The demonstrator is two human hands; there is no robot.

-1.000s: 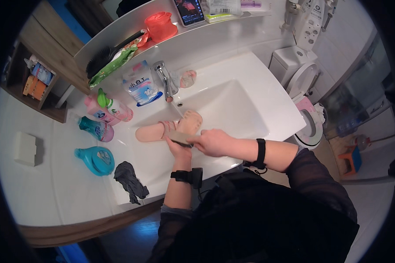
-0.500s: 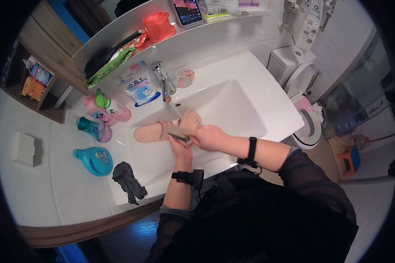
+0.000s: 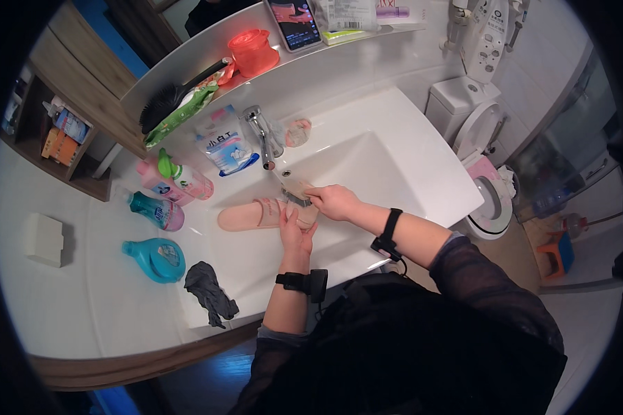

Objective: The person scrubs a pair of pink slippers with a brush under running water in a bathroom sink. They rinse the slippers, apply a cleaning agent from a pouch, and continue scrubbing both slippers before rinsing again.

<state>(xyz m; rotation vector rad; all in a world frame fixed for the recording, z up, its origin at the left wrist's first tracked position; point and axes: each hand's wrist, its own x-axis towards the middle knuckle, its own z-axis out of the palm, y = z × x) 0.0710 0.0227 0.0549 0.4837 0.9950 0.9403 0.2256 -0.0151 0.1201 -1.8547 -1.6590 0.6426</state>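
Note:
My left hand [image 3: 296, 236] is closed around a pale pink slipper [image 3: 308, 216] held over the sink basin, under the tap. Gripped in my right hand [image 3: 336, 203] is a scrubbing brush [image 3: 298, 198], its bristles against the slipper. Part of the slipper is covered by the brush and my fingers. A second pink slipper [image 3: 239, 217] lies in the basin, just left of my left hand. The chrome tap [image 3: 264, 138] points down into the white sink [image 3: 374, 166].
Left of the basin stand a blue detergent bottle [image 3: 156, 259], a teal bottle [image 3: 158, 211], a pink spray bottle [image 3: 187, 178] and a white-and-blue bag [image 3: 225, 142]. A dark cloth [image 3: 211, 294] lies at the near left edge. A phone [image 3: 296, 24] leans on the shelf; a toilet [image 3: 488, 200] is at right.
My right hand has drawn the brush slightly up and away along the slipper. The brush now lies farther toward the tap, uncovering more of my left hand. The view has shifted slightly.

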